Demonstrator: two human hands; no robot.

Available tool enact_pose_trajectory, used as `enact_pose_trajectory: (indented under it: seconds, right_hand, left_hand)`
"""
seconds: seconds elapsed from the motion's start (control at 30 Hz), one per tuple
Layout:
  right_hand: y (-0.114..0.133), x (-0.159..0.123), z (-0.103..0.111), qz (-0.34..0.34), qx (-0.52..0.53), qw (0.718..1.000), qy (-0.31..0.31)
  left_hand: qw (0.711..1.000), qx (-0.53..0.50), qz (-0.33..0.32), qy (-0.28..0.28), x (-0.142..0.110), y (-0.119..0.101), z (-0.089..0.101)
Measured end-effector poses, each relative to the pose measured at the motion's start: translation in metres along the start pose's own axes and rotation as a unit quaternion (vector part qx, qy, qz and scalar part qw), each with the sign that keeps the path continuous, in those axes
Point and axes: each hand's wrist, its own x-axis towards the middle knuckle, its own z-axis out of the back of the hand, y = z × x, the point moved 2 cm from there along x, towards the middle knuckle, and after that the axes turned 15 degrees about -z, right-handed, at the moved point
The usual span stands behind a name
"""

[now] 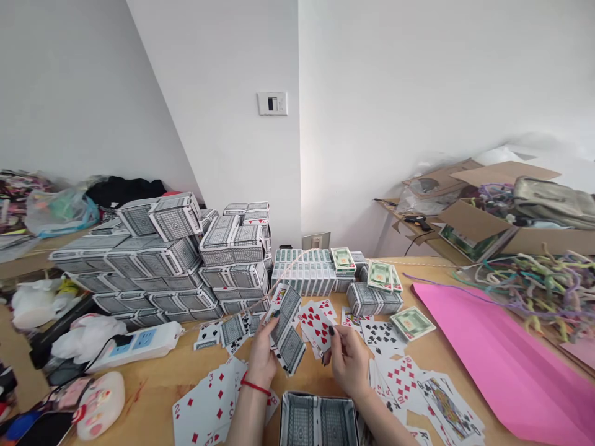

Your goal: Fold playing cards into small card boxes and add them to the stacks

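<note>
My left hand (261, 358), with a red cord at the wrist, is closed on a few grey-backed playing cards (292, 348) that look folded or joined together. Between the thumb and fingers of my right hand (349, 364) is a hearts playing card (312, 323), face up, just right of those cards. Other loose playing cards lie around both hands, among them a fan of diamonds (204, 402) on the left and a ten of spades (383, 337) on the right. Below the hands, at the bottom edge, stands an open-topped box (297, 421) lined with card backs.
Stacked blocks covered in card backs (171, 217) rise at the back left. Behind my hands stands a row of card packs (304, 266). A power strip (144, 344) lies left; pink paper (493, 353), tangled yarn (534, 285) and a cardboard box (478, 226) are on the right.
</note>
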Motion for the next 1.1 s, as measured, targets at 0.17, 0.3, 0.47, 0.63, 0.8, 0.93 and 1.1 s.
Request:
enact_pose_trajectory:
  seconds: [0.17, 0.3, 0.47, 0.63, 0.8, 0.93, 1.1]
  right_hand:
    - [-0.0047, 0.003, -0.0008, -0.001, 0.016, 1.0, -0.008]
    - [-0.0038, 0.0029, -0.0005, -0.005, 0.015, 1.0, -0.012]
    - [-0.0026, 0.0033, -0.0002, -0.004, 0.009, 1.0, -0.013]
    - [-0.0047, 0.0044, -0.0003, -0.016, 0.01, 1.0, -0.01]
    - [-0.0069, 0.0046, -0.0013, -0.028, 0.021, 0.999, -0.002]
    - [-0.004, 0.0043, -0.0002, -0.029, 0.014, 0.999, -0.007]
    - [-0.0008, 0.006, 0.0014, -0.037, -0.002, 0.999, -0.002]
  left_hand:
    - [1.0, -0.013, -0.005, 0.001, 0.0002, 0.0007, -0.0006]
    - [1.0, -0.014, -0.019, 0.006, -0.0003, -0.0003, -0.001]
    - [1.0, -0.009, -0.025, 0.015, -0.0007, -0.0016, -0.0016]
    - [0.998, -0.016, -0.042, 0.035, -0.0018, -0.0034, -0.0042]
    - [0.998, -0.021, -0.052, 0.023, -0.0023, -0.0044, -0.0041]
    - [0.998, -0.016, -0.056, 0.017, -0.0014, -0.0045, -0.0027]
    - [0.998, -0.007, -0.068, 0.017, -0.0011, -0.0066, -0.0015]
